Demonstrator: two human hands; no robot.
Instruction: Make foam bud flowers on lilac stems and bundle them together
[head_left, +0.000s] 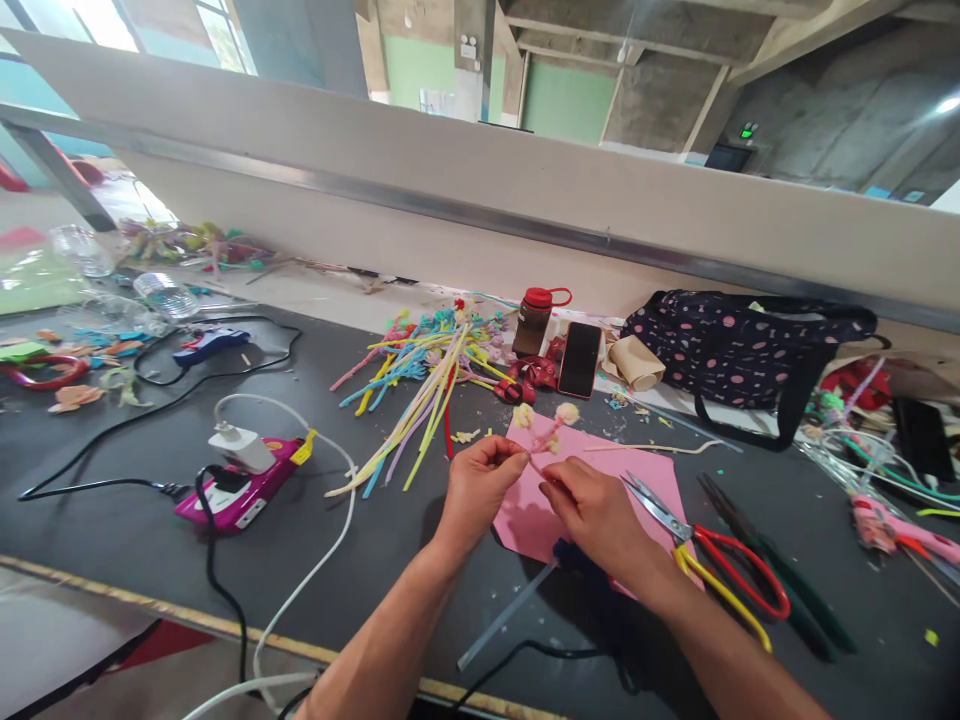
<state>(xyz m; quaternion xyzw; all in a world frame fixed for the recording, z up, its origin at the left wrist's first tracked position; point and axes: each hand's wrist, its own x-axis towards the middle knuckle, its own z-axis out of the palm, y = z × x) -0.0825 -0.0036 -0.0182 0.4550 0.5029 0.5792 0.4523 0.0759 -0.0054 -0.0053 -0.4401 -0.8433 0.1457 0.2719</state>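
Observation:
My left hand (478, 492) pinches a small pink fuzzy-wire sprig (546, 437) with pale yellow fluffy balls at its tips. The thumb and fingers of my right hand (600, 512) are closed on the lower end of the same sprig. Both hands are over a pink sheet (525, 515) lying on the dark table. Under my right wrist, partly hidden, is a dark blue tool with a translucent stick (506, 617) coming out of its end. Scissors (671, 520) with one red and one yellow handle lie right of my right hand, partly on the sheet.
Green-handled pliers (795, 580) lie past the scissors. Coloured pipe cleaners (420, 400) are heaped ahead, near a red-capped bottle (531, 325), a phone (579, 358) and a patterned bag (720, 345). A purple power strip (259, 490) with cables is at left, a pink glue gun (892, 525) at right.

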